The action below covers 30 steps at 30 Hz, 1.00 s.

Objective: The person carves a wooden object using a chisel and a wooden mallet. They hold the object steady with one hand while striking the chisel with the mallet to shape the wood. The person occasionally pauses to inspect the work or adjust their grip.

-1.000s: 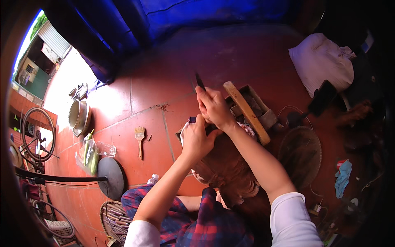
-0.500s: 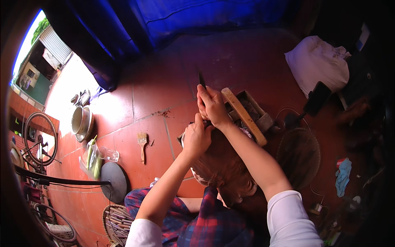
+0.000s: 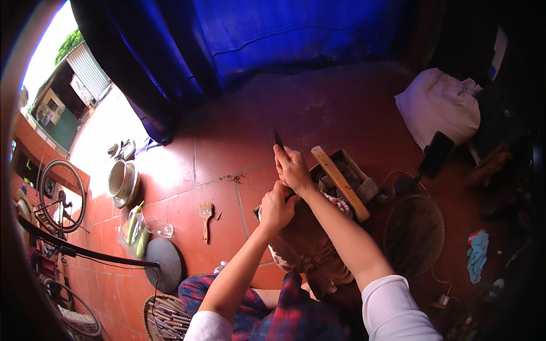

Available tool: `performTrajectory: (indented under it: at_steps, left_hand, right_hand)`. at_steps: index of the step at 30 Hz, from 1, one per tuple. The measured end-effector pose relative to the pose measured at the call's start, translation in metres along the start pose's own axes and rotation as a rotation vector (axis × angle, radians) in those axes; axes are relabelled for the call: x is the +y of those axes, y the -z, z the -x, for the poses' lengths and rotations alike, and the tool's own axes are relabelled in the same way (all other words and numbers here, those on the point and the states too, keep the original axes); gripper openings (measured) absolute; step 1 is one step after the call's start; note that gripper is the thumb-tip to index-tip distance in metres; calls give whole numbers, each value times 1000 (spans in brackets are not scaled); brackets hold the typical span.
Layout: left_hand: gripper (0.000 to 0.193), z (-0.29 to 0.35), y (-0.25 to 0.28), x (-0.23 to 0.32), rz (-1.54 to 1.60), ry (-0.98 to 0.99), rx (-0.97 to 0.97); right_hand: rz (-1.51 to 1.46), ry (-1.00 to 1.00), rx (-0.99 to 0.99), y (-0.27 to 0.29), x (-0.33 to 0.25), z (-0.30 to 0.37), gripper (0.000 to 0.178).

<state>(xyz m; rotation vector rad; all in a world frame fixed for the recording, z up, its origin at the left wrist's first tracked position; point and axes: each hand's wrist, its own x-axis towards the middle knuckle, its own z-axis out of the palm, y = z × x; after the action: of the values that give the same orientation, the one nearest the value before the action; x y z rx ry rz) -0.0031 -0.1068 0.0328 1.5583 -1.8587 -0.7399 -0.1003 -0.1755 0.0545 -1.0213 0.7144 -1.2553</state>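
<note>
Both of my hands are close together over the floor in front of my lap. My right hand (image 3: 293,170) is closed round a knife (image 3: 277,138), whose dark pointed blade sticks out past the fingers, away from me. Just nearer, my left hand (image 3: 276,207) is closed with thumb and fingers pinched; whatever it grips is hidden. Below the hands and forearms lies a wrinkled dark brown sheet (image 3: 313,244), like leaf or leather; I cannot tell which. Beyond it to the right, a wooden bar (image 3: 341,184) rests across a box (image 3: 364,184) holding greyish blocks.
On the left are a brush (image 3: 206,221), a clear glass (image 3: 162,227), a bag of green vegetables (image 3: 135,233), a round stand base (image 3: 164,264) and bowls (image 3: 122,182). A basket of brown sticks (image 3: 165,318) sits near my knee. Right: a round tray (image 3: 414,233), a white sack (image 3: 438,108).
The whole scene sits lower in the picture as my head view tilts up. My hands stay together with the knife in the right one; their grips look the same.
</note>
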Motion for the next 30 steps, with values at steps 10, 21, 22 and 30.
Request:
performTrajectory:
  at_steps: [10,21,22,30]
  left_hand:
    - [55,100,80,-54,289,-75,-8]
    - [40,253,101,-215,-829,565,-268]
    - [40,253,101,-216,-833,565,-270]
    - [40,256,97,-210,-867,547,-221]
  right_hand:
    - [1011,30,-213,-6,-65,114,28]
    - [1449,-139,94,32,-26,207,44]
    - [1443,-101,97,30,-26,207,46]
    - [1574,-200,123,15,-24,205,71]
